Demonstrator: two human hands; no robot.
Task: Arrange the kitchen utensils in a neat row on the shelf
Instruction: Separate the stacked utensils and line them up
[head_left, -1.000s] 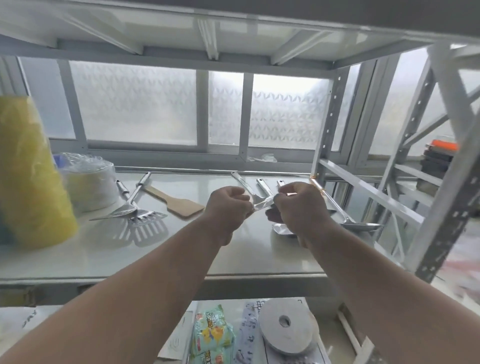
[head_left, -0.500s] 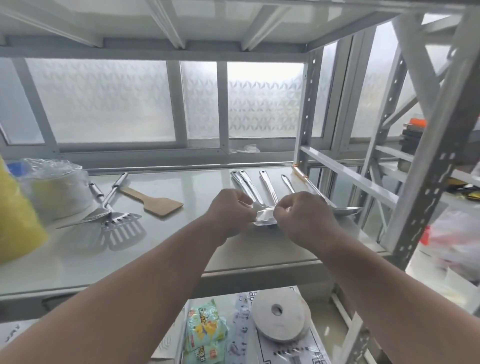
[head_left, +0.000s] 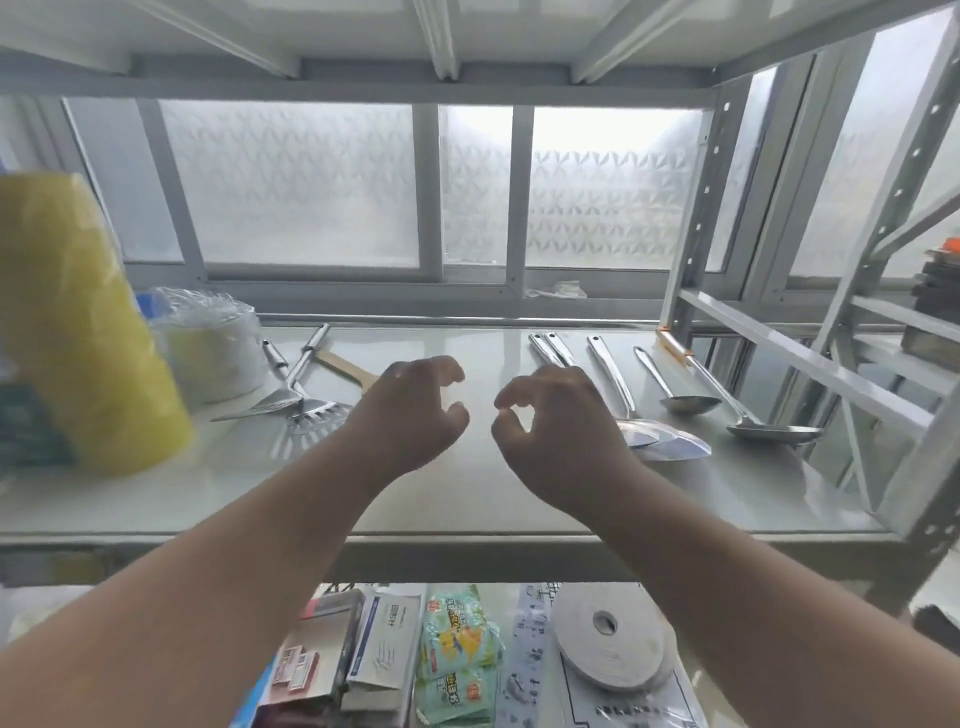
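A pale shelf (head_left: 467, 499) carries the utensils. On its right, steel pieces lie side by side with their handles pointing back: two turners (head_left: 558, 352), a wide-bladed spatula (head_left: 670, 446), a spoon (head_left: 688, 402) and an orange-handled ladle (head_left: 774, 432). On the left, a slotted turner (head_left: 317, 413), a flat steel spatula (head_left: 270, 405) and a wooden spatula (head_left: 340, 365) lie crossed. My left hand (head_left: 410, 415) and my right hand (head_left: 556, 426) hover over the middle, fingers loosely curled, holding nothing. My left hand hides the wooden spatula's blade.
A yellow wrapped roll (head_left: 78, 322) and a plastic-wrapped white stack (head_left: 210, 353) stand at the left. A perforated upright post (head_left: 930, 483) frames the right front corner. The lower shelf holds packets (head_left: 457, 654) and a white tape roll (head_left: 608, 642). A frosted window is behind.
Both hands let go of the steel utensil they held between them and drew apart. It now lies in the row on the right.
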